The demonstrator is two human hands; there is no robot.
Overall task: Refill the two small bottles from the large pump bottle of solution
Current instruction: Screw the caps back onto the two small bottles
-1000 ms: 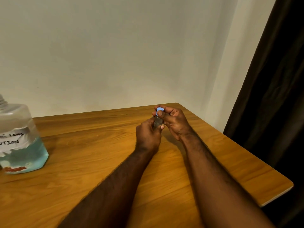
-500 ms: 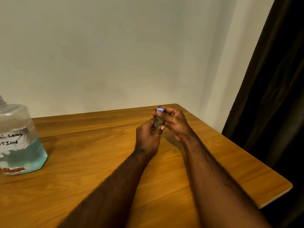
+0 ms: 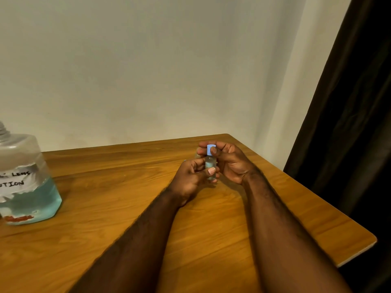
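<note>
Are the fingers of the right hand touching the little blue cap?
Touching. In the head view, the right hand pinches the blue cap of the small bottle, thumb pressed on its front, while the left hand holds the body.

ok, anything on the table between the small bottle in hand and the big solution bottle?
Nothing visible. The small bottle, blue cap on, is held by both the left hand and the right hand. Only bare table lies between it and the large bottle at the left edge.

Glossy wood-grain table (image 3: pixel 110 225), clear plastic large bottle (image 3: pixel 23 166), torn paper label (image 3: pixel 14 180), matt wall (image 3: pixel 148 70)
</note>
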